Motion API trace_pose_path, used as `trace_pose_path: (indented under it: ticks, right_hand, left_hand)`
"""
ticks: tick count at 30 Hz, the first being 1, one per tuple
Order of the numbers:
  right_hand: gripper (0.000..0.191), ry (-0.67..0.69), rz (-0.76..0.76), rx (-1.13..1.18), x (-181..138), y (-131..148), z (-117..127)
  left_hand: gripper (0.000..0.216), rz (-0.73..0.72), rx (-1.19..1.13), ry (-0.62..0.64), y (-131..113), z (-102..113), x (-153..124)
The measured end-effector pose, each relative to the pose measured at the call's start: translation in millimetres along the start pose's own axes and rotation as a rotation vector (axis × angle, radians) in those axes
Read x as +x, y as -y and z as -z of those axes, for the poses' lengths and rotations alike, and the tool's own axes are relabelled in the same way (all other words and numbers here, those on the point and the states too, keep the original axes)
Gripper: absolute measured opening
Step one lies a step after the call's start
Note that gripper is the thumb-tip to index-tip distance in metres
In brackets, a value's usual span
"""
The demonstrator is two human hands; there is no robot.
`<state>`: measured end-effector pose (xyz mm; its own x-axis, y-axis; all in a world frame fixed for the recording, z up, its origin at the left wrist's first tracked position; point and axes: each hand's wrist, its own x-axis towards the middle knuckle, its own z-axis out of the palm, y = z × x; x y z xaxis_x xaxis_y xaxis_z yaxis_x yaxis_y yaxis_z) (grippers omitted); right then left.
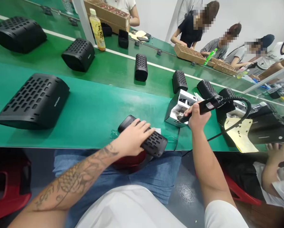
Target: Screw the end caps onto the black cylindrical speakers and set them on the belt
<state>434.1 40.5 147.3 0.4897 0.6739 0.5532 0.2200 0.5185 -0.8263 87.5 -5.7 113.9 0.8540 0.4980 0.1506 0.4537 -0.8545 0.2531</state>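
My left hand (132, 136) is wrapped over a black perforated housing (158, 145), which looks like a speaker case and lies at the table's front edge. My palm and fingers hide its middle. Gripped in my right hand (199, 117) is a black electric screwdriver (209, 104) with a coiled cord at its back end. Its tip points down and left into the front of a small silver box (172, 114), which looks like a screw feeder. Whether a screw sits on the tip is too small to tell.
More black housings stand on the green table (92, 117), one large one (35, 101) at left. Behind are a yellow-labelled bottle (98, 30) and a white post (83, 22). A yellow sheet (241, 134) lies at right, near a neighbour's hand (278, 155). Several people work across the line.
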Motion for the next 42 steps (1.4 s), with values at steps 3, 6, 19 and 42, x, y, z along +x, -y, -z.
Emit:
trace_pose_path:
  ticks: [3,6,19,42]
  right_hand:
    - [0.067,-0.002,0.013,0.034,-13,26,-3]
    - [0.058,0.060,0.058,0.173,-35,63,-6]
    - [0.058,0.300,0.000,0.236,-94,92,-39]
    - [0.048,0.567,-0.095,0.400,-90,77,-41]
  left_hand:
    - [0.108,0.148,0.090,0.070,14,13,18]
    - [0.114,0.262,0.148,0.051,9,9,19]
    - [0.114,0.314,0.075,0.094,0,14,16]
    - [0.112,0.327,0.079,0.176,-1,20,21]
